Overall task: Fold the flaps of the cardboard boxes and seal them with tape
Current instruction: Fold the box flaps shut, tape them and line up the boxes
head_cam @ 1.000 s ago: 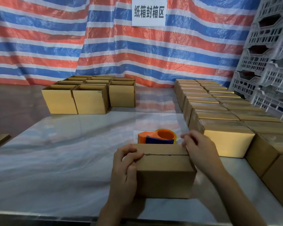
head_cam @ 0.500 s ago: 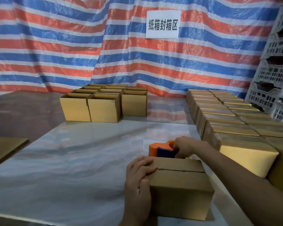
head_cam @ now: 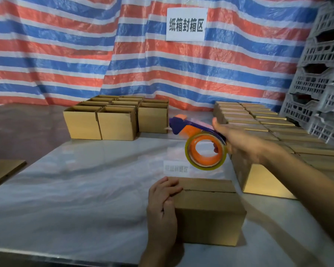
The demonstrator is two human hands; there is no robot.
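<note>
A closed cardboard box stands near the table's front edge, its top flaps meeting in a seam. My left hand rests against the box's left end, fingers lying over the top corner. My right hand grips an orange and blue tape dispenser with a roll of clear tape, held in the air above and behind the box.
Several open boxes stand at the back left of the shiny table. Rows of closed boxes fill the right side. Grey plastic crates are stacked far right. A flat cardboard piece lies at the left edge.
My right hand left the box top, took hold of the tape dispenser behind the box and lifted it into the air. My left hand stayed on the box's left end.
</note>
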